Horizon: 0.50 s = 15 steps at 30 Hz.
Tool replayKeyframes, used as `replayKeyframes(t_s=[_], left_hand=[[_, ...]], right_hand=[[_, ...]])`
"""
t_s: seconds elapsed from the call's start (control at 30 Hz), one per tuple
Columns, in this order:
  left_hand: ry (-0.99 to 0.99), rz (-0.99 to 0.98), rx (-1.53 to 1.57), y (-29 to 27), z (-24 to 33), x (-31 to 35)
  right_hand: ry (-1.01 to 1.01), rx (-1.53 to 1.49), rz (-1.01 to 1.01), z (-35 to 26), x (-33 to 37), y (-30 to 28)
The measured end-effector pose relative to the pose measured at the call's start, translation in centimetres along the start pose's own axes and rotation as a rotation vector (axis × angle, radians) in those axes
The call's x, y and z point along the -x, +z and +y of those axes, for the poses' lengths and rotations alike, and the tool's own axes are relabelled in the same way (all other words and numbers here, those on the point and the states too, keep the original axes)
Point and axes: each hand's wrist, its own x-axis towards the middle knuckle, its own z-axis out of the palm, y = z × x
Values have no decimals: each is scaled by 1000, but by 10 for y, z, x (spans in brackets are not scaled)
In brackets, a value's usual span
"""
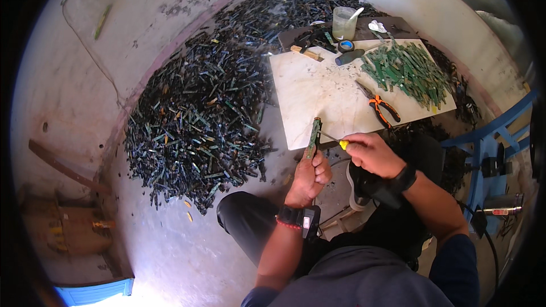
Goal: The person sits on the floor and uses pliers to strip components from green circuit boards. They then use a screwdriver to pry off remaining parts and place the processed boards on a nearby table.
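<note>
My left hand (311,177) is closed round the lower end of a narrow green circuit board strip (314,139), which stands nearly upright over the near edge of the white board. In my right hand (375,154) is a screwdriver (344,144) with a yellow handle, most of it hidden by my fingers. Its thin shaft points left, and the tip meets or nearly meets the strip's right side; contact is too small to tell. Beyond my right hand, pliers (382,109) with orange and black handles lie on the white board (301,99).
A heap of green strips (406,71) covers the board's right side. Behind stand a cloudy plastic cup (344,23), a roll of tape (345,46) and a dark-handled tool (349,57). A large pile of dark strips (199,108) spreads over the floor at left. A blue chair (495,136) stands at right.
</note>
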Motion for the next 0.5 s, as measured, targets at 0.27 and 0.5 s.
replayKeyframes(t_s=[0.27,0.5], left_hand=[[-10,-59,26,-3,1,-2],[10,28,-11,-2,-1,-2]], right_hand=[[-13,-137,26,14,7,1],[178,-382,68,3,12,9]])
